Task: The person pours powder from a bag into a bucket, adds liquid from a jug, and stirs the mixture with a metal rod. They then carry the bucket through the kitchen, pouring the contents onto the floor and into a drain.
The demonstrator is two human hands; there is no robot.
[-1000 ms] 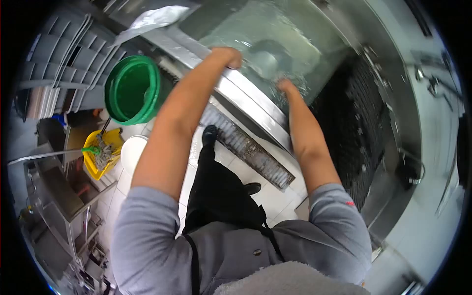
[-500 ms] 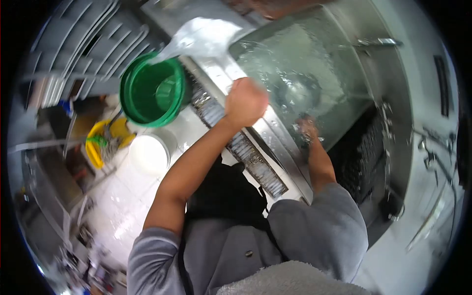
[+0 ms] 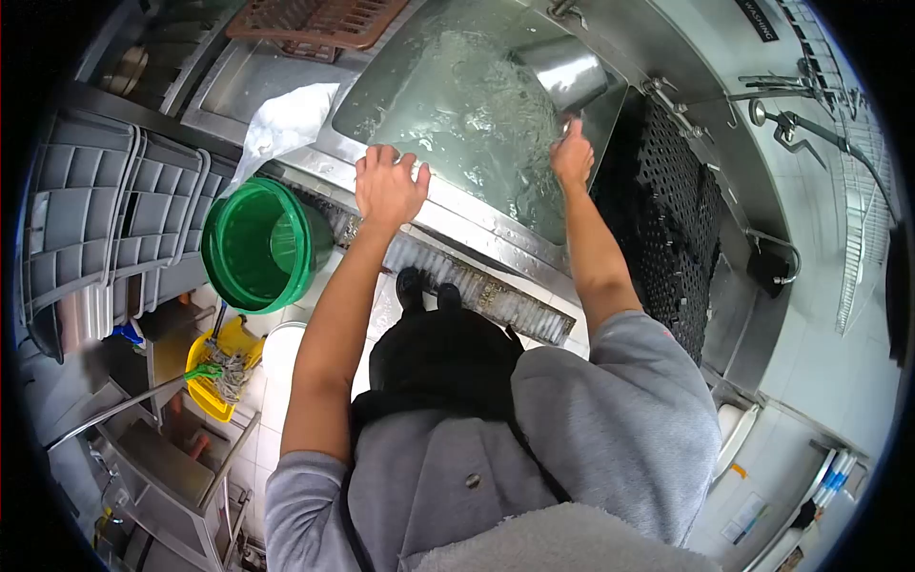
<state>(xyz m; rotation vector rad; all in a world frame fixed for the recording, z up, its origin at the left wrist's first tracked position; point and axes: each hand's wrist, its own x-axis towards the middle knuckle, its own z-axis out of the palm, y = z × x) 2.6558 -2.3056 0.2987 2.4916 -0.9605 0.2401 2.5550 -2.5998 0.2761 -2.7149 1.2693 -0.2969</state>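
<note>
A sink (image 3: 348, 143) full of moving, cloudy water lies in front of me. My right hand (image 3: 574, 157) is closed at the near end of a shiny metal pot (image 3: 569, 74), seemingly round its handle, which my fingers mostly hide. The pot is tilted at the water's surface near the sink's far right side. On the sink's front rim rests my left hand (image 3: 389, 186), fingers spread and holding nothing. A crumpled clear plastic bag (image 3: 289, 119) lies on the ledge left of that hand.
A green bucket (image 3: 214, 257) stands at the left, near a yellow mop bucket (image 3: 212, 396) with a mop. A black perforated mat (image 3: 672, 181) covers the counter on the right. A brown rack (image 3: 319, 24) sits behind the sink's left side.
My right hand has come up out of the water, and the metal pot is now in it at the surface. My left hand has opened out on the rim. The view has shifted.
</note>
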